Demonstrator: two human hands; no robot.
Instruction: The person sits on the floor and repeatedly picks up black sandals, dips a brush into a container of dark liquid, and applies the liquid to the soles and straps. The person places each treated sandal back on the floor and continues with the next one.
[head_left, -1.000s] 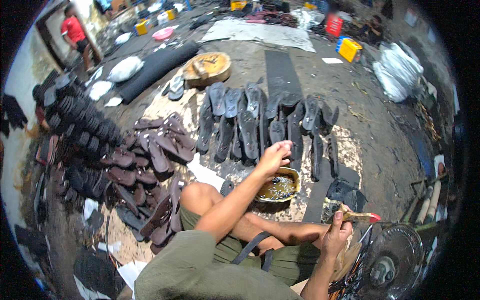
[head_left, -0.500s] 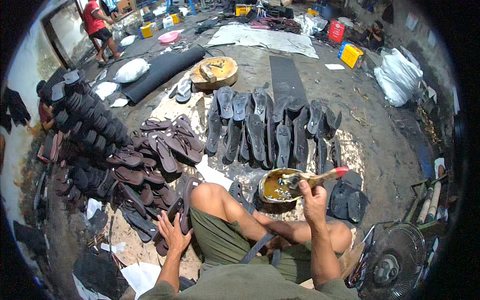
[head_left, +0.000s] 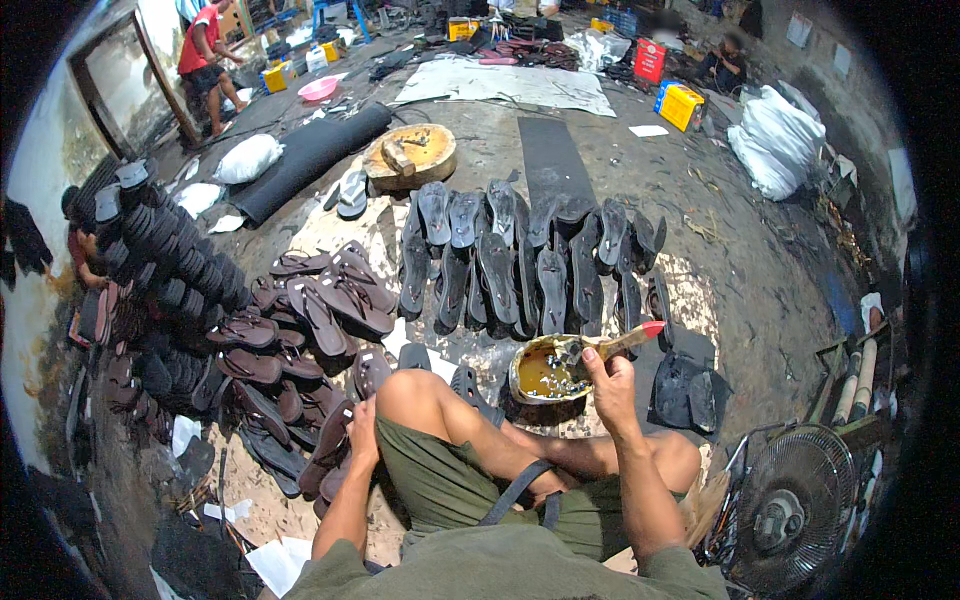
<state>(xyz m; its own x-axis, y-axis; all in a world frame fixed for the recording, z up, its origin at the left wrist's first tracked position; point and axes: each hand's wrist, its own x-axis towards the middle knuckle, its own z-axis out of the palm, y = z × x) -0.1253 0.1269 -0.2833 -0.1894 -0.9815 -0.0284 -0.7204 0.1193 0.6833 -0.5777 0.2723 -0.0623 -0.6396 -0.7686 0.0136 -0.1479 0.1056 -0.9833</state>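
My right hand (head_left: 614, 392) is closed round a paintbrush (head_left: 630, 340) with a red-tipped handle. Its bristle end is down at the rim of a cut-open tub (head_left: 516, 378) of amber, glue-like liquid, partly behind my fingers. My left hand (head_left: 362, 432) is beside my left knee, next to brown flip-flops (head_left: 326, 440); its fingers are mostly hidden, so I cannot tell whether it grips one. A dark sole tip (head_left: 414, 356) shows just beyond that knee, over white paper. Rows of black sandal soles (head_left: 497, 270) stand ahead of me.
Brown flip-flops (head_left: 320, 310) and stacked dark soles (head_left: 180, 240) crowd the left. A fan (head_left: 785, 515) stands close on my right, near black pieces (head_left: 685, 390). Farther off are a round wooden block (head_left: 440, 165), a black roll (head_left: 310, 165), white sacks (head_left: 775, 145) and two people.
My left hand has moved up toward my knee from the flip-flops. A dark sole tip now shows beyond the knee. The brush has moved lower and left, its bristles deeper in the tub.
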